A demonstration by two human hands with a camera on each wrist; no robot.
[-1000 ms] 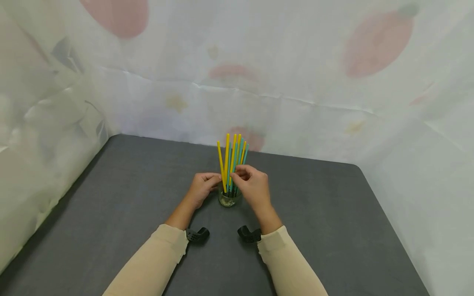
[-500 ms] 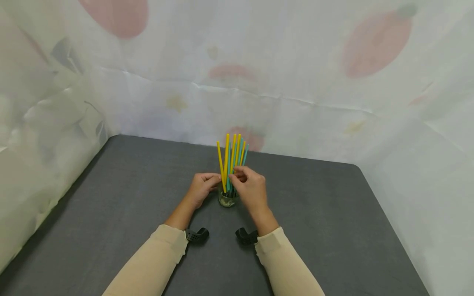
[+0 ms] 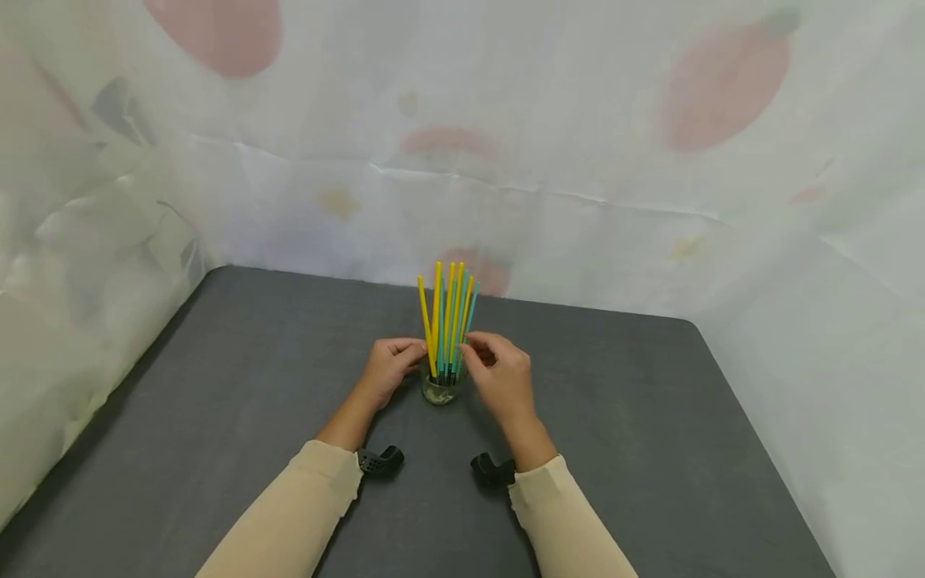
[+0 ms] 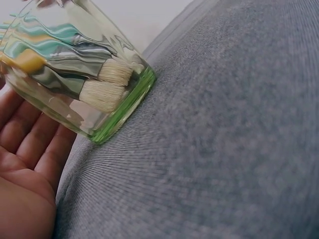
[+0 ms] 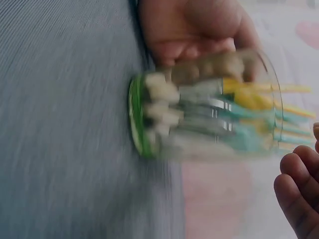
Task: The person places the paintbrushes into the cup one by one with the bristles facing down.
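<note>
A small clear glass (image 3: 439, 390) with a green-tinted base stands on the grey tabletop (image 3: 217, 385), between the two hands. It holds a bundle of paintbrushes (image 3: 448, 321), yellow and teal handles pointing up, pale bristles down at the bottom of the glass (image 4: 94, 79), as the left wrist view shows.

Left hand (image 3: 390, 368): against the glass on its left side, fingers curled, fingertips reaching the brush handles just above the rim. The left wrist view shows the palm and fingers (image 4: 25, 144) lying close along the wall of the glass. Whether the fingers actually clasp the glass or pinch a handle cannot be told from these views.

Right hand (image 3: 502, 377): on the right of the glass, just beside the handles. Fingers loosely bent, thumb and forefinger near the teal handles at the right edge of the bundle. The right wrist view is blurred; it shows the fingertips (image 5: 299, 189) apart from the glass (image 5: 209, 104), nothing between them. The hand holds nothing.

A black wrist camera (image 3: 381, 461) sits at the cuff of each beige sleeve (image 3: 303, 506). Pale cloth (image 3: 578, 120) with faded red prints hangs behind and beside the tabletop.
</note>
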